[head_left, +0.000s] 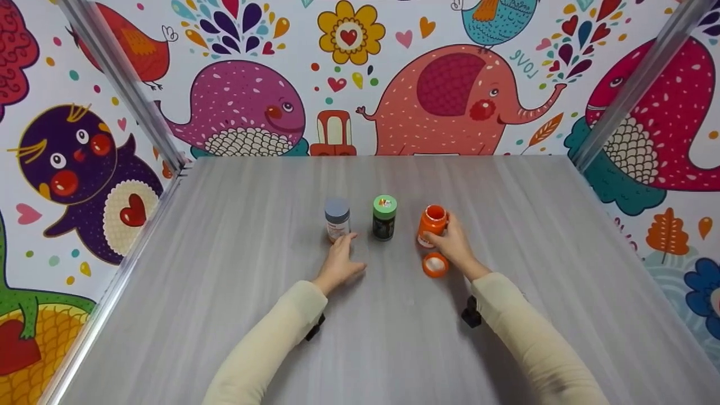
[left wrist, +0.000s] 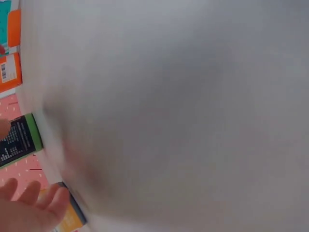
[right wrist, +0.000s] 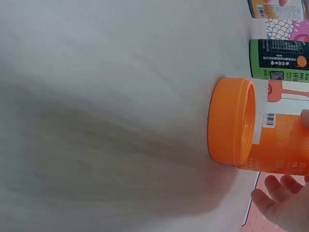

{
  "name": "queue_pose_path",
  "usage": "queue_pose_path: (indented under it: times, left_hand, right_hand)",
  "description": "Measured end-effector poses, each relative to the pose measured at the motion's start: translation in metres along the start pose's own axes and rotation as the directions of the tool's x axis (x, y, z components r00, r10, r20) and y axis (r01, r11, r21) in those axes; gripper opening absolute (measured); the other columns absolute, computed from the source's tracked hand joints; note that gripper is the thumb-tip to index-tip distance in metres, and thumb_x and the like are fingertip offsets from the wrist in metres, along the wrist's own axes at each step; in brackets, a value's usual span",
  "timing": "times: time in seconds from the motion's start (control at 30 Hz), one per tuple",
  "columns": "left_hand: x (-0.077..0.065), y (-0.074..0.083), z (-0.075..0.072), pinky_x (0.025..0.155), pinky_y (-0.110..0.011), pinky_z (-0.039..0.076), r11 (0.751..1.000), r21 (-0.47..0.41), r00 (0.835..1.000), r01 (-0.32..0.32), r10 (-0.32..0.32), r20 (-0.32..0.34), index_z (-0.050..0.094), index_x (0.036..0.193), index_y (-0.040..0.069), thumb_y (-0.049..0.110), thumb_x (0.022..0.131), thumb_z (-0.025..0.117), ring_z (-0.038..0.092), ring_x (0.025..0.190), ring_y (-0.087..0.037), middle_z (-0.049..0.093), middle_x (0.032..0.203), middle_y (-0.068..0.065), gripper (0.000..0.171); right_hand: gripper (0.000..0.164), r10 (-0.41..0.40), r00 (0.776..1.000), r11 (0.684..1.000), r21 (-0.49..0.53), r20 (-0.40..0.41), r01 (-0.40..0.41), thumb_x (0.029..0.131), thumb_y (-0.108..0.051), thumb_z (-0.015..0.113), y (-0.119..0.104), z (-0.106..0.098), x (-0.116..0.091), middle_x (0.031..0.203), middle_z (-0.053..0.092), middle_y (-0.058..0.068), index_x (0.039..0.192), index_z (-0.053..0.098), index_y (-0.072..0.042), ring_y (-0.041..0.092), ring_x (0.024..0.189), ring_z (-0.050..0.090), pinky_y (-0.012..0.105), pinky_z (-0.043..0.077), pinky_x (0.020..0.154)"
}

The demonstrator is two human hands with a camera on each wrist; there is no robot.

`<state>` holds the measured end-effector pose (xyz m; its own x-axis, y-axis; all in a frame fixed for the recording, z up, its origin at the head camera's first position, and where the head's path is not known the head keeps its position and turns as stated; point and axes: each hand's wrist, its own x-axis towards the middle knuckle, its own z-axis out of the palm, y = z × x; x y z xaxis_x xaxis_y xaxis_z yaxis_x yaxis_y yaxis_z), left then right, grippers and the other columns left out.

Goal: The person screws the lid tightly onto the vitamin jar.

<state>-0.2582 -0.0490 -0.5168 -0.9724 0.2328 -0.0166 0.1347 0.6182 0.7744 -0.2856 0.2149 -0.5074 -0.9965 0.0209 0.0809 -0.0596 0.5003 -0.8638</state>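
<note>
Sleeves (head_left: 531,332) lie nearest. The right hand (head_left: 457,246) clamps the uncapped orange bottle (head_left: 430,224) upright on the worktop (head_left: 382,337), apparently for steadiness, its cap (head_left: 435,265) just nearer; the left hand (head_left: 339,262), digits apart, borders the grey-capped bottle (head_left: 337,215).

On your table (head_left: 169,309), the middle bottle (head_left: 384,220) stands between the left bottle (head_left: 337,215) and the right bottle (head_left: 431,226); a loose lid (head_left: 435,265) lies before the latter (nearer you).

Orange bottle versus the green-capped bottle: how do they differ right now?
The orange bottle is open, its lid lying in front of it; the green-capped bottle is closed. The right hand holds the orange bottle, while neither hand holds the green-capped bottle. Both carry printed labels.
</note>
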Motion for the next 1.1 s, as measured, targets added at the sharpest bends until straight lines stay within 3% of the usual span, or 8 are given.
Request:
queue_pose_path:
  times: [0.33,0.57,1.1]
  left_hand:
    - [-0.009,-0.007,-0.001,0.103,-0.047,0.031,0.999,0.046,0.999,-0.016,0.014,0.029,0.035,0.136,0.002,0.014,0.077,0.071,0.033,0.127,-0.037,0.035,0.139,-0.019,0.071]
    - [-0.008,-0.008,-0.001,0.104,-0.047,0.029,1.0,0.026,1.0,-0.015,0.015,0.026,0.035,0.136,0.001,0.015,0.078,0.07,0.033,0.128,-0.037,0.035,0.139,-0.02,0.069]
    - [-0.011,-0.012,-0.001,0.104,-0.046,0.03,0.999,-0.013,0.998,-0.042,0.043,0.039,0.036,0.135,0.0,0.013,0.079,0.069,0.035,0.127,-0.035,0.038,0.137,-0.02,0.066]
  right_hand:
    - [0.058,-0.04,0.999,0.998,-0.044,-0.018,0.039,0.08,-0.011,0.068,-0.002,0.003,0.0,0.121,0.051,0.024,0.125,0.036,0.007,0.035,0.111,0.05,0.047,0.037,0.099]
    - [0.06,-0.044,0.999,0.998,-0.044,-0.014,0.043,0.079,-0.011,0.069,-0.004,0.003,0.0,0.121,0.052,0.024,0.126,0.037,0.007,0.034,0.111,0.051,0.045,0.039,0.097]
    - [0.062,-0.032,0.988,0.999,-0.021,0.15,0.036,0.078,-0.013,0.07,-0.025,0.02,-0.018,0.124,0.052,0.019,0.129,0.037,0.002,0.031,0.112,0.051,0.047,0.039,0.097]
